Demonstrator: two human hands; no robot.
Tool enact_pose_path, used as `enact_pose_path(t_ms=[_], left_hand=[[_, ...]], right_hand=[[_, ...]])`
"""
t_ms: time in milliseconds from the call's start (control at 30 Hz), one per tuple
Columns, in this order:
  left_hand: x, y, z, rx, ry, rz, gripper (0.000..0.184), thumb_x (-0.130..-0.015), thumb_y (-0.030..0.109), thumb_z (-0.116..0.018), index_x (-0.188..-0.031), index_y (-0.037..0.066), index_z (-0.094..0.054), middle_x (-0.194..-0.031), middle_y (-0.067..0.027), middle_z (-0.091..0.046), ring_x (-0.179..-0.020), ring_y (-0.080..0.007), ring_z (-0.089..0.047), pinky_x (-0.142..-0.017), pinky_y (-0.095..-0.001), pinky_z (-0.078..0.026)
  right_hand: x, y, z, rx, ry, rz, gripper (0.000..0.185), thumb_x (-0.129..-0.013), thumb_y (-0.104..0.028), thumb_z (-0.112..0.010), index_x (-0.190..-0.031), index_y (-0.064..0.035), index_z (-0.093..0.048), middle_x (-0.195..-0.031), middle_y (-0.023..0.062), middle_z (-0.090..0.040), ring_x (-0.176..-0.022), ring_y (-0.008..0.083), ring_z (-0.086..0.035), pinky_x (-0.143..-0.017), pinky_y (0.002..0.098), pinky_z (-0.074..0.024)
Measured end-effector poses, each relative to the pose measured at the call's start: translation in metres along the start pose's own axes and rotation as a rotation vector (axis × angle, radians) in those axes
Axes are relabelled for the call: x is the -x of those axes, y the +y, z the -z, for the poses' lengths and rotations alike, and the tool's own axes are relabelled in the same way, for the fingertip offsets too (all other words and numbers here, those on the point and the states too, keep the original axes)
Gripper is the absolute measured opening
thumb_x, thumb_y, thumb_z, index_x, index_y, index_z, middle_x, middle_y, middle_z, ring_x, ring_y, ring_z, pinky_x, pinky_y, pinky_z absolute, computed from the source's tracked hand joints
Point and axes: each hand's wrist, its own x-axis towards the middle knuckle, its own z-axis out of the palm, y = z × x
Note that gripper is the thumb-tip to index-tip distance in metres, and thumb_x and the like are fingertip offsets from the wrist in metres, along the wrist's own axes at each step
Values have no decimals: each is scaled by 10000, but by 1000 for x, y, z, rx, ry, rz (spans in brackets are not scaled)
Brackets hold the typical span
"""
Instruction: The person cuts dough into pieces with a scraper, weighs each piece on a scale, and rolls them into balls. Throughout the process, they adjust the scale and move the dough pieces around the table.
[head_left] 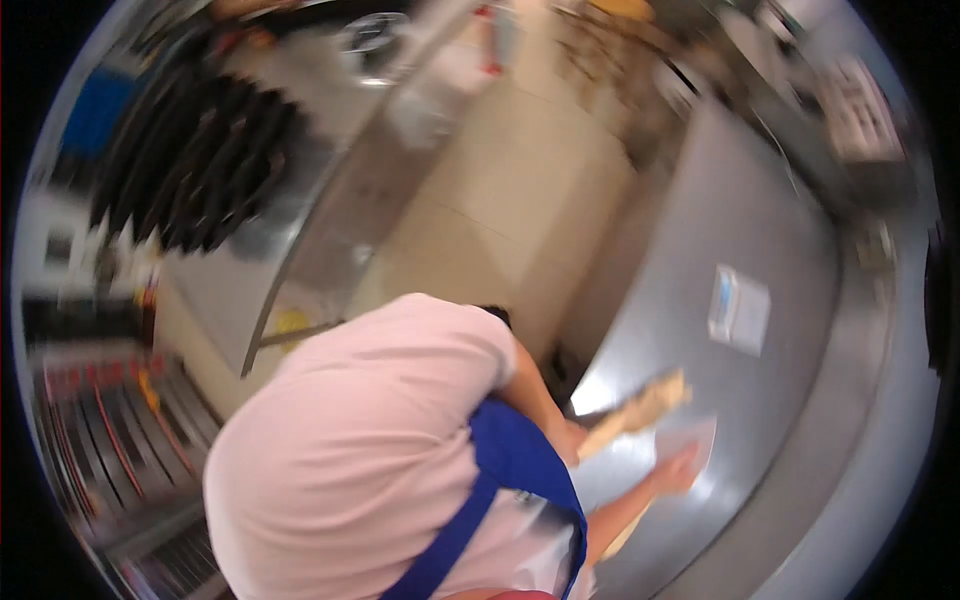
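My left hand [573, 441] is closed on the near end of a long tan piece [640, 410], blurred by motion, that points away over the metal worktop [735, 190]. Farther out, my right hand [678, 470] holds a pale, flat, thin sheet or scraper [705, 437] low over the same worktop. Beneath my right forearm, part of another tan strip [625, 535] shows. A white and blue packet [739, 310] lies on the metal beyond both hands. My pink shirt and blue apron fill the lower middle.
A second metal table [325, 235] stands across the tiled floor [490, 190], with a row of dark, ridged objects [195, 160] on it. Racks with dark slats [120, 440] are at the lower left. A pale box [858, 110] sits at the upper right.
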Motion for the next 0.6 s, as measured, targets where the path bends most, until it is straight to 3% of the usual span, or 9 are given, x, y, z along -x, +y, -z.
enact_pose_path(t_ms=[67, 133, 167, 200, 267, 300, 333, 400, 600], left_hand=[[-13, 5, -34, -67, 22, 165, 620, -785, 318, -633, -1201, -84, -410, -793, -200, -644, -535, -248, -639, -447, -373, -519], [-26, 3, -48, -108, -13, 226, 500, -800, 317, -587, -1022, -128, -532, -743, -220, -649, -569, -263, -657, -479, -393, -539], [-51, -23, -57, -384, -97, 63, 532, -827, 367, -564, -969, -146, -564, -727, -224, -653, -588, -282, -667, -465, -393, -539], [-45, -7, -47, -593, -168, 0, 559, -849, 391, -541, -992, -149, -566, -803, -229, -661, -737, -305, -667, -588, -401, -540], [-46, -2, -39, -899, -221, -88, 534, -848, 401, -547, -977, -114, -610, -955, -219, -669, -997, -337, -629, -799, -401, -510], [-32, 24, -25, -929, -283, -16, 430, -799, 364, -622, -918, -47, -665, -964, -188, -680, -956, -317, -647, -764, -393, -526], [-56, -1, -38, -1256, -359, -118, 325, -757, 305, -675, -900, 14, -695, -964, -164, -686, -899, -289, -663, -746, -387, -534], [-53, 5, -49, -1517, -258, -95, 281, -748, 277, -698, -908, 46, -714, -950, -126, -695, -878, -252, -667, -732, -395, -538], [-40, 51, -10, -1012, -845, -224, 479, -842, 464, -563, -1079, 64, -678, -1027, -138, -682, -964, -334, -634, -823, -445, -497]], right_hand=[[-5, -12, 20, -342, -70, -8, 370, -889, -316, -629, -918, 49, -686, -786, 144, -689, -692, 217, -643, -611, 366, -506], [-6, -16, 45, -248, -93, 24, 314, -900, -257, -618, -957, 46, -672, -844, 120, -695, -714, 178, -642, -625, 336, -505], [-7, 1, 47, -205, -109, 59, 318, -890, -273, -625, -929, 39, -673, -840, 147, -693, -720, 232, -655, -638, 354, -502], [-8, -15, 62, -43, -48, 97, 350, -846, -321, -657, -847, 29, -675, -780, 196, -669, -711, 344, -656, -625, 399, -501], [-8, -16, 64, -85, -82, 46, 315, -828, -278, -642, -856, 35, -661, -798, 211, -661, -747, 370, -650, -660, 407, -502], [-9, -15, 59, -127, -106, 26, 300, -824, -260, -631, -863, 37, -656, -805, 212, -662, -753, 374, -649, -669, 412, -501], [-9, -14, 53, -148, -113, 2, 298, -825, -255, -615, -876, 36, -651, -799, 216, -659, -751, 382, -644, -675, 420, -499], [-10, -16, 40, -160, -195, -6, 297, -830, -253, -588, -877, 36, -636, -796, 223, -651, -751, 397, -633, -683, 438, -492], [-39, -64, -4, 19, -372, -7, 272, -839, -240, -554, -860, 27, -599, -822, 226, -641, -762, 404, -621, -680, 461, -492]])
